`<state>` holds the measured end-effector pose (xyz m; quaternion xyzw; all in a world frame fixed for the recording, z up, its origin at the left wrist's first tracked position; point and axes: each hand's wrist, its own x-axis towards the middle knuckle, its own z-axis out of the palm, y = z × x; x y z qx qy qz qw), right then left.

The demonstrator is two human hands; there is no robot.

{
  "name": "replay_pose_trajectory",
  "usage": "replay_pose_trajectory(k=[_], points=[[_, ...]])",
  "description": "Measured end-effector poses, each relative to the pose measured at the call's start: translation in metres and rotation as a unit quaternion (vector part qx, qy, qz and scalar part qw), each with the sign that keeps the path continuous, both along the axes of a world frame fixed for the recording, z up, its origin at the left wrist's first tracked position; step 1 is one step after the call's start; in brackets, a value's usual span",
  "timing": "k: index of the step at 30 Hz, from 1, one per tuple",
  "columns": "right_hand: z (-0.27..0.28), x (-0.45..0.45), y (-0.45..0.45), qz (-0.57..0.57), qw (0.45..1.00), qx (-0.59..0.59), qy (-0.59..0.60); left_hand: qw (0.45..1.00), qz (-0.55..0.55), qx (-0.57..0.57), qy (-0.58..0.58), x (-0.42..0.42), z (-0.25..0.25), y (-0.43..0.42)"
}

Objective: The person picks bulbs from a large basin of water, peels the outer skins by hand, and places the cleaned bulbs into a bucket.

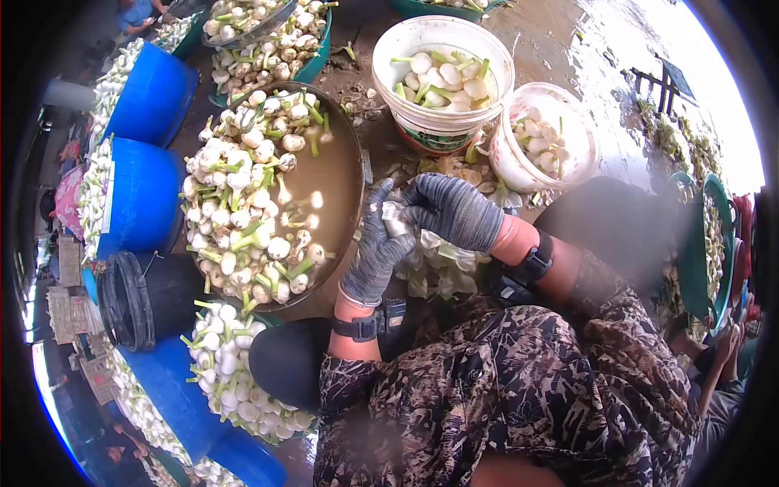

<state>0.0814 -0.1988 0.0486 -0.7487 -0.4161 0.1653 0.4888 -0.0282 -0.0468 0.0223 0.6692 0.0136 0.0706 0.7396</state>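
My left hand (375,258), in a grey knit glove, is closed around a pale garlic bulb (394,217), mostly covered by the fingers. Gloved the same way, my right hand (458,213) has its fingers bent and pressed against the bulb's right side. Below the hands lies a heap of pale peeled skins (442,268). To the left is a wide round basin (354,174) of murky water, piled with garlic bulbs (235,183) that have cut green stems.
Beyond my hands stand a white bucket (389,50) and a smaller white bucket (586,154), both holding cleaned bulbs. Blue tubs (146,195) and a black bucket (154,296) line the left. A green tub (704,272) stands right, near other people.
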Motion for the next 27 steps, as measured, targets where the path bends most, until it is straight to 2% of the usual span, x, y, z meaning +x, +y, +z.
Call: replay_pose_trajectory(k=[1,3,4,5,6,8,10,11,12,13,14,15,16,17,18,20,21,22,24,25,26,27], points=[[0.003,-0.003,0.001,-0.024,0.999,-0.006,-0.043,1.0,-0.003,0.0,0.001,0.0,0.0,-0.001],[0.0,-0.006,0.003,-0.053,0.998,-0.003,-0.036,0.984,0.069,0.047,0.155,-0.002,0.0,-0.002],[-0.004,-0.007,0.004,-0.079,0.996,-0.001,-0.03,0.984,0.068,0.048,0.156,-0.002,0.001,-0.002],[-0.009,-0.006,0.006,-0.102,0.994,0.0,0.026,0.98,0.069,0.128,0.138,0.0,0.004,-0.003],[-0.013,-0.003,0.005,-0.104,0.994,0.0,0.028,0.969,0.068,0.207,0.118,0.002,0.007,-0.004],[-0.017,0.005,0.004,-0.1,0.957,0.021,0.271,0.973,0.075,0.203,0.081,0.003,0.009,-0.008],[-0.018,0.009,0.003,-0.092,0.953,0.002,0.287,0.984,0.096,0.126,0.081,0.005,0.001,-0.006],[-0.018,0.009,0.005,-0.11,0.928,0.032,0.354,0.991,0.091,0.006,0.094,0.007,-0.002,-0.005],[-0.018,0.01,0.006,-0.127,0.897,0.062,0.419,0.992,0.09,0.007,0.092,0.008,-0.004,-0.005],[-0.017,0.012,0.003,-0.131,0.862,0.085,0.482,0.985,0.091,0.14,0.041,0.008,-0.007,-0.005],[-0.018,0.014,0.001,-0.132,0.862,0.086,0.482,0.996,0.079,-0.005,0.046,0.009,-0.009,-0.007],[-0.021,0.016,0.0,-0.142,0.796,0.168,0.564,0.984,0.076,-0.15,0.051,0.01,-0.01,-0.009],[-0.024,0.02,0.0,-0.15,0.716,0.246,0.635,0.985,0.075,-0.149,0.049,0.008,-0.01,-0.008],[-0.032,0.029,0.004,-0.147,0.679,0.301,0.654,0.954,0.055,-0.291,0.045,0.006,-0.005,-0.007],[-0.033,0.038,-0.004,-0.197,0.717,0.259,0.616,0.903,0.034,-0.426,0.04,0.004,-0.001,-0.005],[-0.066,0.063,-0.016,-0.172,0.885,0.068,0.427,0.894,0.029,-0.446,-0.006,0.003,-0.001,-0.001],[-0.059,0.062,-0.014,-0.186,0.96,-0.156,0.137,0.909,0.042,-0.416,-0.008,0.003,0.0,0.0],[-0.07,0.052,-0.02,-0.175,0.963,-0.201,-0.032,0.921,0.054,-0.386,-0.012,0.004,0.0,-0.001],[-0.057,0.031,-0.01,-0.176,0.968,-0.177,0.039,0.986,0.112,-0.117,-0.035,0.006,0.004,-0.008],[-0.046,0.028,-0.007,-0.129,0.927,-0.124,0.33,0.99,0.105,0.084,-0.027,0.006,0.002,-0.005],[-0.03,0.024,-0.005,-0.07,0.799,-0.061,0.594,0.992,0.068,0.109,0.002,0.004,0.015,-0.013],[-0.036,0.019,0.0,-0.049,0.813,-0.016,0.58,0.97,0.068,0.235,-0.007,0.005,0.009,-0.015]])
